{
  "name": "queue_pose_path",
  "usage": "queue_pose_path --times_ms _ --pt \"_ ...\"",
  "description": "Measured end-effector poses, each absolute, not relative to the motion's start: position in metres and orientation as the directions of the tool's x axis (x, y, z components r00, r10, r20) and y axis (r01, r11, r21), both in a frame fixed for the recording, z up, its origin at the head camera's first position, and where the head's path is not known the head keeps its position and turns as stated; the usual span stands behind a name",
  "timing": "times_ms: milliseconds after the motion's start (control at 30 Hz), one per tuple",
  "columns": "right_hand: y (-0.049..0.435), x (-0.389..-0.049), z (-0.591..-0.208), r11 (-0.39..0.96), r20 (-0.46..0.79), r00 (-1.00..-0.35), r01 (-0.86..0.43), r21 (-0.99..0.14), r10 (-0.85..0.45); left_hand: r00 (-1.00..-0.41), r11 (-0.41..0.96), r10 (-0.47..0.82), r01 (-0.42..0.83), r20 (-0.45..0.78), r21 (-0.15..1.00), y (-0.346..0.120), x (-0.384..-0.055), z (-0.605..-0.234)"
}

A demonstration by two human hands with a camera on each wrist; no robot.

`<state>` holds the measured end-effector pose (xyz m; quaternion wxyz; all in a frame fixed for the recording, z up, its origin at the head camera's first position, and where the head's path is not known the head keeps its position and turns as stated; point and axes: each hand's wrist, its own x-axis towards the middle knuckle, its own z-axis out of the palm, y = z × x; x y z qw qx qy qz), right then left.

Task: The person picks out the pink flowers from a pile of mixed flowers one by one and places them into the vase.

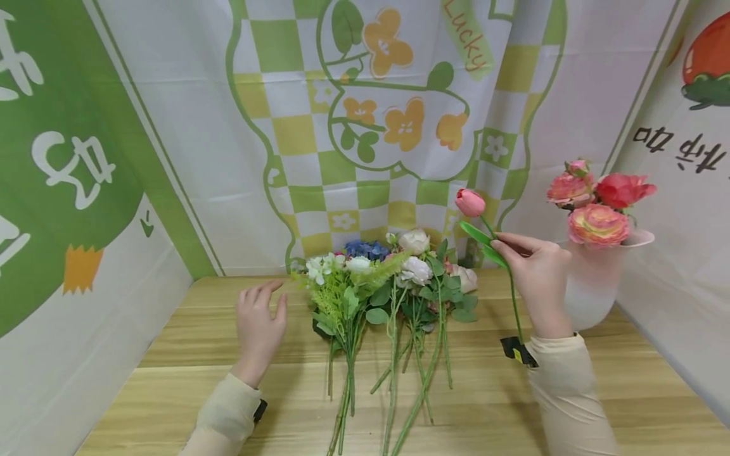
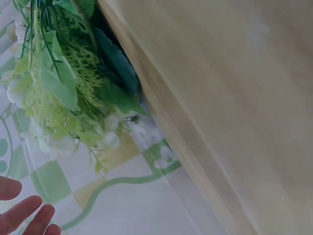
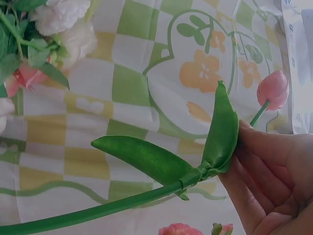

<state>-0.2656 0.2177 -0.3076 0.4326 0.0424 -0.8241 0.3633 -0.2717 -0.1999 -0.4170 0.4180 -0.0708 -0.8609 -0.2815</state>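
Note:
A pink artificial tulip [image 1: 471,202] with two green leaves is pinched by the stem in my right hand [image 1: 536,278]. Its bloom points up and its long stem hangs down past the wrist. In the right wrist view, thumb and fingers close on the tulip [image 3: 273,91] just above its leaves [image 3: 220,132]. My left hand [image 1: 261,323] holds nothing, its fingers loosely bent, left of a pile of artificial flowers [image 1: 353,297]. White blooms and feathery greenery [image 2: 63,93] from that pile show in the left wrist view.
At the right, behind my right hand, a pale pink-white vase [image 1: 599,285] holds several pink and coral flowers [image 1: 599,225]. Loose stems [image 1: 393,386] spread toward the near side of the wooden table [image 1: 485,405]. A printed curtain [image 1: 393,126] hangs behind the table.

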Motion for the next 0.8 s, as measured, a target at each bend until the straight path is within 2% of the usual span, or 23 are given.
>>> queue_pose_path --times_ms 367,600,800 --pt "0.239 -0.260 -0.290 0.737 0.741 -0.600 -0.346 -0.580 0.302 -0.655 0.854 -0.115 0.318 0.747 0.410 -0.214 -0.267 -0.420" --pt "0.255 -0.254 -0.278 0.828 0.717 -0.608 -0.167 -0.536 0.341 -0.666 0.869 -0.095 0.306 0.740 0.388 -0.220 -0.265 -0.420" --pt "0.264 -0.260 -0.269 0.774 0.761 -0.564 -0.308 -0.554 0.321 -0.714 0.876 -0.099 0.268 0.693 0.400 -0.227 -0.262 -0.422"
